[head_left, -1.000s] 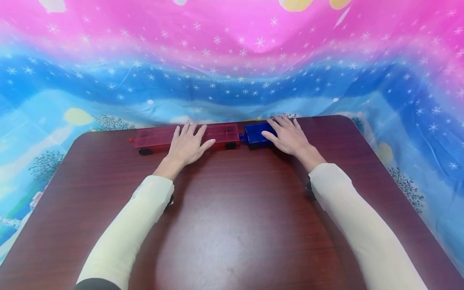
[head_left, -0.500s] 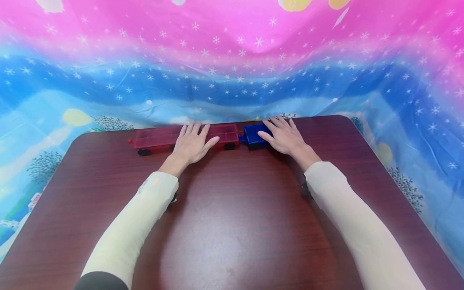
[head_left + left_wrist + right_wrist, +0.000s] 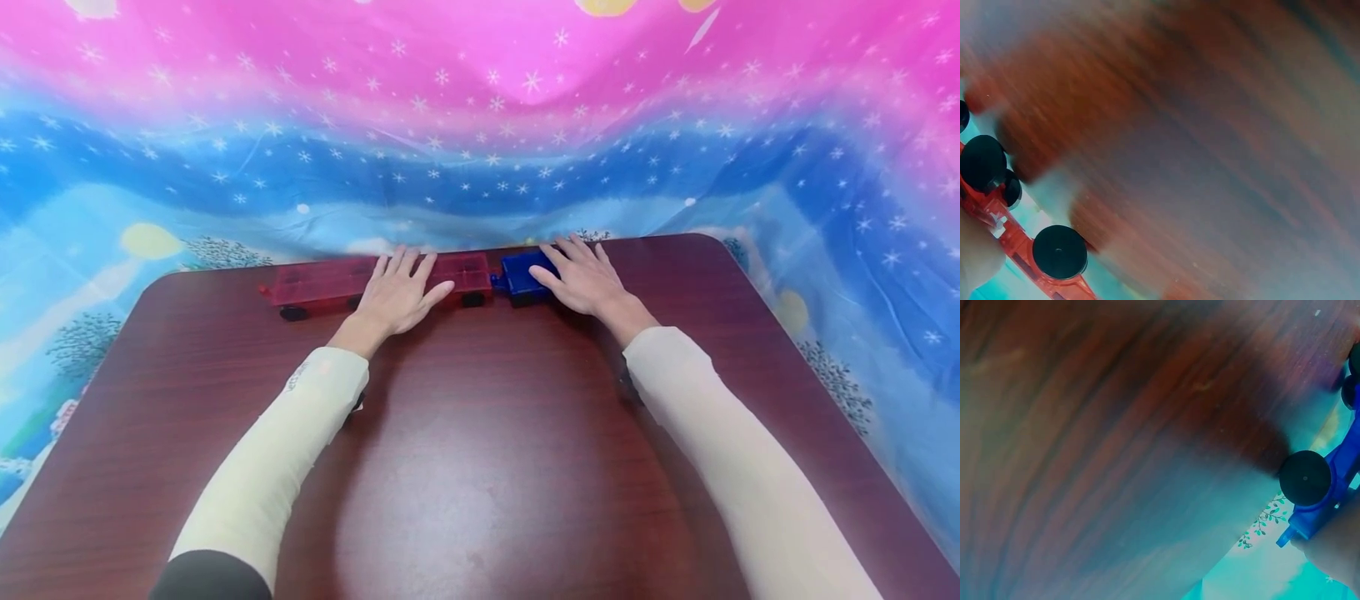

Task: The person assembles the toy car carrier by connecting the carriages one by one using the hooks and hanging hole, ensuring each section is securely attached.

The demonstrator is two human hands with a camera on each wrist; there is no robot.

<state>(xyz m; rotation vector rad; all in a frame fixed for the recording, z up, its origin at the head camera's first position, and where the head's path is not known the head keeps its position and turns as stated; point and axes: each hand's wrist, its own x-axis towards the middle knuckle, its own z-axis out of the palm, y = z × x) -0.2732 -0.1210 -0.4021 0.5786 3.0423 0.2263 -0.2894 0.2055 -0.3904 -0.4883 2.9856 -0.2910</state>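
Note:
A row of see-through toy train cars on black wheels stands along the far edge of the table. My left hand (image 3: 401, 296) lies over the red train cars (image 3: 322, 279), fingers spread and pointing away. Its palm hides the middle of the red stretch. At the right end, my right hand (image 3: 581, 279) covers much of a blue train car (image 3: 519, 277), its fingers straight and its thumb across the top. A small blue coupling meets the red end between the hands. In the right wrist view, the blue car's wheel (image 3: 1305, 478) shows beside the hand.
The dark wood table (image 3: 480, 433) stretches from the cars back toward the body. Behind its far edge hangs a pink and blue snowflake cloth (image 3: 480, 167), close to the cars and around both sides. A red hook (image 3: 264, 290) sticks out at the row's left end.
My left hand has shifted slightly right along the red cars. The right hand has slid a little left over the blue car. The cars keep their place on the table.

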